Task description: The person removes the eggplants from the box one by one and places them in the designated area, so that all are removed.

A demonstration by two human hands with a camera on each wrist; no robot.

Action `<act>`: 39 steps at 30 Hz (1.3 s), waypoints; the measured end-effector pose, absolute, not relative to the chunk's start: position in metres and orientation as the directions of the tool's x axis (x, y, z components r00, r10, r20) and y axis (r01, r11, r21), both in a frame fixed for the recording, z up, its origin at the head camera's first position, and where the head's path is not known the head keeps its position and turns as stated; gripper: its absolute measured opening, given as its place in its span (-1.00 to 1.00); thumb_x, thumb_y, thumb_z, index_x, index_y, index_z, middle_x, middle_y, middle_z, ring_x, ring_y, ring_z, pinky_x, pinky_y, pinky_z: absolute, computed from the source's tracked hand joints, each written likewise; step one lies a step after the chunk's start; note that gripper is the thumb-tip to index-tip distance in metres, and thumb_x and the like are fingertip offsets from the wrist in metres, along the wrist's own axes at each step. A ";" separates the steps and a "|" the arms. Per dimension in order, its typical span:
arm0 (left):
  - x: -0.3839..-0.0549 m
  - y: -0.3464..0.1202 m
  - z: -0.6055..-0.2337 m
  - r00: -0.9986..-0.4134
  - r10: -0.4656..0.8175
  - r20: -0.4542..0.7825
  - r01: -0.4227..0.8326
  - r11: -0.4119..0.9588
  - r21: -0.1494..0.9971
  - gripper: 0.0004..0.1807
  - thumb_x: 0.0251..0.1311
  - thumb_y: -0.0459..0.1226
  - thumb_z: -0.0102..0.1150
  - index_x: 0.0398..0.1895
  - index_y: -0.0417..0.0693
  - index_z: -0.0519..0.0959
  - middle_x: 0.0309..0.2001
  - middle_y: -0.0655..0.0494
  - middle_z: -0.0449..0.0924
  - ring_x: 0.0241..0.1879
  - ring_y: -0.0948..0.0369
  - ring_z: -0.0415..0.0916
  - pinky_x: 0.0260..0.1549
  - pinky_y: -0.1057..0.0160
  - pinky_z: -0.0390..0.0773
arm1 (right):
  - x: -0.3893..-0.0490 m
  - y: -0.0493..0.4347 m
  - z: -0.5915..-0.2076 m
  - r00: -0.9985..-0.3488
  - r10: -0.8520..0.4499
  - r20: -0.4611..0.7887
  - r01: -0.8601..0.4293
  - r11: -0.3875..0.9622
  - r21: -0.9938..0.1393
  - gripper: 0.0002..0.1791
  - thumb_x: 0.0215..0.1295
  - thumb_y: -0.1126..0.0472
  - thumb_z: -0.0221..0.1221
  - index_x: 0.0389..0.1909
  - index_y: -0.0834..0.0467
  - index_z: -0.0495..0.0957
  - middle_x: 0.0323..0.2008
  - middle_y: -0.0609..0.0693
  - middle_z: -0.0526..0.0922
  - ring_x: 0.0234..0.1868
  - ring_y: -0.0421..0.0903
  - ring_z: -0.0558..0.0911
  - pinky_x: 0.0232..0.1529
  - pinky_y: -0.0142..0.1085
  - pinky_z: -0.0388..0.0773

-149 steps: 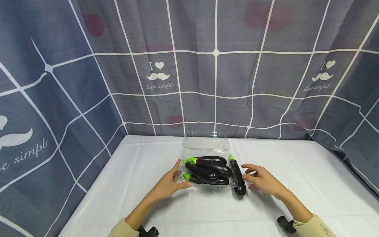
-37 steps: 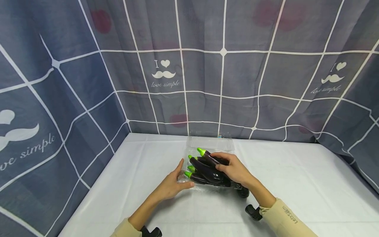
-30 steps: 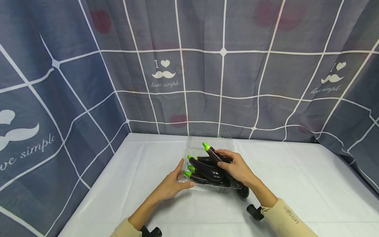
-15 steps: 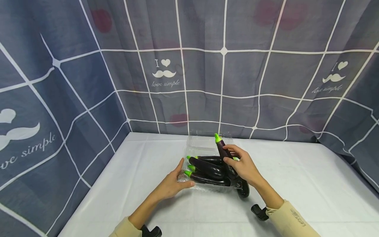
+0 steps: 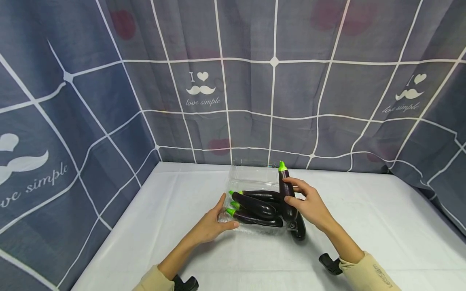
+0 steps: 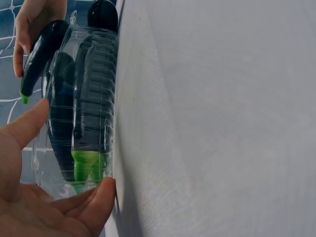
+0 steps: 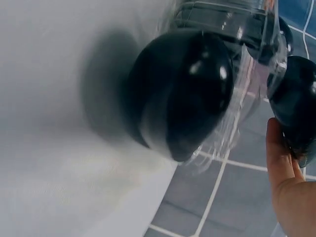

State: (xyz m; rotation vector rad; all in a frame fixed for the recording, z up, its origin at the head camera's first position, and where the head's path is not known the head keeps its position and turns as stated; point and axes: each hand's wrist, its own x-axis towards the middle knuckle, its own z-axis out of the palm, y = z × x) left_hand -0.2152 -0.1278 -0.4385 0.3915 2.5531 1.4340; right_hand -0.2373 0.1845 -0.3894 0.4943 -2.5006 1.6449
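Observation:
A clear plastic clamshell box (image 5: 251, 174) sits on the table with its lid raised at the back. Several dark purple eggplants (image 5: 255, 205) with green stems lie in its tray. My left hand (image 5: 210, 227) grips the box's left end, thumb on one side and fingers on the other, as the left wrist view shows. Between thumb and fingers, my right hand (image 5: 309, 205) holds one eggplant (image 5: 286, 190) over the tray's right end, stem pointing away. Another eggplant (image 5: 300, 231) lies on the table just right of the box, partly hidden by the held one.
A white cloth (image 5: 364, 210) covers the table. Grey-blue checked curtains (image 5: 247, 89) hang behind it and along both sides. Black straps with mounts (image 5: 330, 264) sit at the wrists, near the beige sleeves.
Five seconds ago my right hand was beside the lone eggplant. It has since taken an eggplant from the box's pile and swung it right, stem turning away. My left hand stays on the box.

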 end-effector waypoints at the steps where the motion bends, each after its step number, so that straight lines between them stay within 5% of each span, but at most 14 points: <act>1: -0.215 -0.128 -0.438 -0.948 0.317 -0.035 0.134 0.497 0.857 0.17 0.14 0.05 0.38 0.60 -0.08 -0.19 0.33 -0.42 0.28 0.33 -0.24 0.26 0.17 -0.29 0.29 | -0.236 0.187 -0.389 -0.941 -0.212 0.265 -0.327 0.361 -0.873 -0.44 0.24 0.38 0.24 0.29 0.17 0.45 0.16 0.24 0.49 0.10 0.18 0.52 -0.19 -0.21 0.58; 22: -0.215 -0.126 -0.436 -0.951 0.308 -0.039 0.127 0.500 0.857 0.17 0.14 0.03 0.39 0.60 -0.10 -0.18 0.33 -0.40 0.29 0.33 -0.22 0.26 0.18 -0.29 0.27 | -0.219 0.247 -0.394 -0.973 -0.170 0.159 -0.227 0.545 -0.807 -0.36 0.30 0.12 0.30 0.38 0.12 0.37 0.11 0.22 0.51 0.07 0.09 0.55 -0.12 -0.14 0.51; 39: -0.217 -0.126 -0.438 -0.954 0.297 -0.032 0.132 0.513 0.848 0.17 0.12 0.06 0.38 0.60 -0.09 -0.16 0.30 -0.40 0.33 0.30 -0.25 0.28 0.14 -0.32 0.30 | -0.220 0.260 -0.419 -0.978 -0.190 0.086 -0.182 0.582 -0.793 -0.38 0.24 0.17 0.33 0.31 0.23 0.43 0.06 0.25 0.54 0.00 0.10 0.53 -0.19 -0.19 0.51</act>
